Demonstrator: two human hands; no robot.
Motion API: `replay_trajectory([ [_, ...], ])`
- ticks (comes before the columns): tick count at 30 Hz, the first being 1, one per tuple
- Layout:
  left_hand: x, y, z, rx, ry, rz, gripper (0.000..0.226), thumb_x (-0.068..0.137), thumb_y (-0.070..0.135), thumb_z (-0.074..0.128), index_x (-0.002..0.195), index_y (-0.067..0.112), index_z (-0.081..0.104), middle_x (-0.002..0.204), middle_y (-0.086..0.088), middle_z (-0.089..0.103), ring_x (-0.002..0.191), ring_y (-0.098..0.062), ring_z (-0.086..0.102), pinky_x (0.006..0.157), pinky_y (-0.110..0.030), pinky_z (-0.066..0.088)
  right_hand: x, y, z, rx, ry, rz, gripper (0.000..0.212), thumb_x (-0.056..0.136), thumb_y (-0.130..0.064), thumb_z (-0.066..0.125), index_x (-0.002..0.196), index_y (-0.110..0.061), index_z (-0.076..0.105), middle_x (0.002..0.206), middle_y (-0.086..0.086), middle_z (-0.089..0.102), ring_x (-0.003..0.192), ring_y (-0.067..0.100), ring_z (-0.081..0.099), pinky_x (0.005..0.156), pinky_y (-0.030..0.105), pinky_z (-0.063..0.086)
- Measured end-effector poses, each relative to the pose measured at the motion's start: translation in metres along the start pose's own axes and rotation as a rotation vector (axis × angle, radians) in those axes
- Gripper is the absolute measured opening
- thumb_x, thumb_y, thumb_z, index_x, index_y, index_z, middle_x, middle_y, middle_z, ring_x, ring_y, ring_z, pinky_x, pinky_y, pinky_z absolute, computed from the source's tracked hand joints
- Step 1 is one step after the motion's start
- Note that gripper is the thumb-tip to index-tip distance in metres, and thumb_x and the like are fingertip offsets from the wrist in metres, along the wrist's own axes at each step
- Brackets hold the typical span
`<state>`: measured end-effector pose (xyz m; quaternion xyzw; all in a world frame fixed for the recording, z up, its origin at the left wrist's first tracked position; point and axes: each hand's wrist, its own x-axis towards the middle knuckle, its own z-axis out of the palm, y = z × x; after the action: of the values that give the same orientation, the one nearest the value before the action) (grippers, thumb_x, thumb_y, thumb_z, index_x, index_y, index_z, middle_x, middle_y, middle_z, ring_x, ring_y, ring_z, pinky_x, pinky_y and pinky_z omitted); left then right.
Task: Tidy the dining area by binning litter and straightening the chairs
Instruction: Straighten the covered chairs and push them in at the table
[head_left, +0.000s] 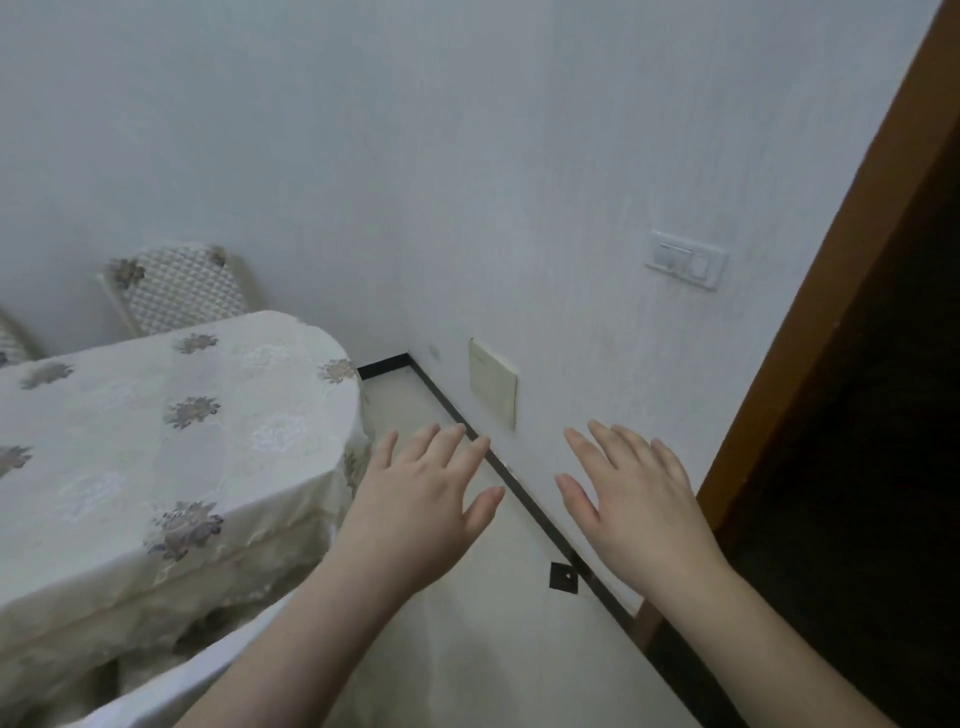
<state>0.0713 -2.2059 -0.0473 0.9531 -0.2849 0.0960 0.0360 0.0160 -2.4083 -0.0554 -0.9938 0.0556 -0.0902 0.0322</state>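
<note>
Both hands, left (423, 499) and right (631, 499), hover spread wide and holding nothing above the floor (467, 649), between the clothed table (156, 441) and the wall (571, 208).

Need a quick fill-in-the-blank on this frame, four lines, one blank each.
1. Both the left hand and right hand hold ____.
2. The tablecloth carries a ____ pattern.
3. The chair stands ____ the table.
4. The switch plate is mounted on the ____.

Missing words: nothing; flower; behind; wall
</note>
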Motion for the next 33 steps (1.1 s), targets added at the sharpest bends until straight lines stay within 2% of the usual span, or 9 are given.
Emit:
replay_trajectory([
  [2,0.02,-0.025,0.005,0.008,0.04,-0.041,0.069,0.087,0.06,0.011,0.137,0.029,0.047,0.141,0.004,0.05,0.135,-0.019,0.04,0.113,-0.052,0.021,0.031,-0.008,0.005,-0.018,-0.015,-0.011,0.059,0.097,-0.056,0.013,0.15,-0.032,0.015,0.158,-0.005,0.018,0.145,0.016,0.013,0.117,0.038,0.006],
  [4,0.045,-0.051,0.008,0.045,0.095,-0.066,0.059,0.09,0.056,0.021,0.124,0.026,0.059,0.126,0.003,0.062,0.123,-0.02,0.054,0.106,-0.054,0.033,0.067,-0.017,0.008,-0.02,-0.014,-0.023,0.059,0.097,-0.055,0.013,0.15,-0.031,0.015,0.158,-0.005,0.019,0.144,0.015,0.014,0.117,0.037,0.006],
  [6,0.069,-0.072,0.009,0.064,0.151,-0.081,0.053,0.093,0.052,0.027,0.114,0.024,0.065,0.116,0.002,0.067,0.113,-0.021,0.06,0.099,-0.053,0.041,0.1,-0.027,0.01,-0.002,-0.013,-0.046,0.058,0.098,-0.054,0.015,0.15,-0.029,0.017,0.157,-0.005,0.02,0.143,0.014,0.016,0.116,0.036,0.007],
  [10,0.116,-0.098,0.011,0.032,0.155,-0.101,0.057,0.094,0.053,0.022,0.121,0.023,0.062,0.127,-0.002,0.061,0.123,-0.025,0.053,0.104,-0.052,0.037,0.158,-0.041,0.019,0.03,0.027,-0.071,0.06,0.097,-0.056,0.013,0.149,-0.028,0.019,0.157,-0.002,0.021,0.143,0.017,0.015,0.116,0.036,0.007],
  [14,0.157,-0.098,0.024,-0.019,0.09,-0.075,0.069,0.091,0.059,0.006,0.139,0.028,0.045,0.15,0.0,0.04,0.14,-0.027,0.031,0.113,-0.046,0.025,0.205,-0.036,0.037,0.02,0.093,-0.107,0.073,0.088,-0.061,0.002,0.148,-0.027,0.026,0.158,0.003,0.017,0.146,0.022,0.008,0.114,0.038,-0.003],
  [18,0.202,-0.094,0.049,0.025,0.145,-0.058,0.054,0.095,0.051,0.025,0.129,0.024,0.057,0.139,-0.004,0.053,0.131,-0.029,0.046,0.105,-0.05,0.039,0.252,-0.013,0.057,0.013,0.093,-0.096,0.07,0.09,-0.059,0.008,0.147,-0.025,0.03,0.155,0.005,0.028,0.144,0.025,0.021,0.115,0.043,0.006],
  [22,0.263,-0.094,0.073,0.074,0.143,-0.086,0.052,0.095,0.047,0.028,0.13,0.022,0.057,0.143,-0.005,0.05,0.135,-0.032,0.041,0.109,-0.053,0.032,0.301,0.019,0.078,0.001,0.083,-0.094,0.064,0.092,-0.055,0.015,0.144,-0.023,0.035,0.15,0.006,0.038,0.139,0.025,0.031,0.115,0.047,0.013],
  [26,0.318,-0.092,0.094,0.097,0.081,-0.13,0.057,0.095,0.052,0.022,0.139,0.026,0.047,0.149,-0.002,0.042,0.142,-0.027,0.03,0.115,-0.051,0.02,0.35,0.053,0.091,0.035,0.075,-0.126,0.058,0.093,-0.049,0.022,0.139,-0.021,0.044,0.143,0.008,0.047,0.134,0.028,0.04,0.112,0.049,0.024],
  [33,0.389,-0.117,0.124,0.121,0.027,-0.264,0.058,0.093,0.054,0.025,0.143,0.029,0.039,0.15,-0.001,0.04,0.143,-0.026,0.026,0.115,-0.048,0.008,0.444,0.073,0.12,0.084,0.047,-0.226,0.06,0.094,-0.048,0.019,0.144,-0.019,0.036,0.147,0.007,0.041,0.138,0.026,0.033,0.115,0.048,0.018],
])
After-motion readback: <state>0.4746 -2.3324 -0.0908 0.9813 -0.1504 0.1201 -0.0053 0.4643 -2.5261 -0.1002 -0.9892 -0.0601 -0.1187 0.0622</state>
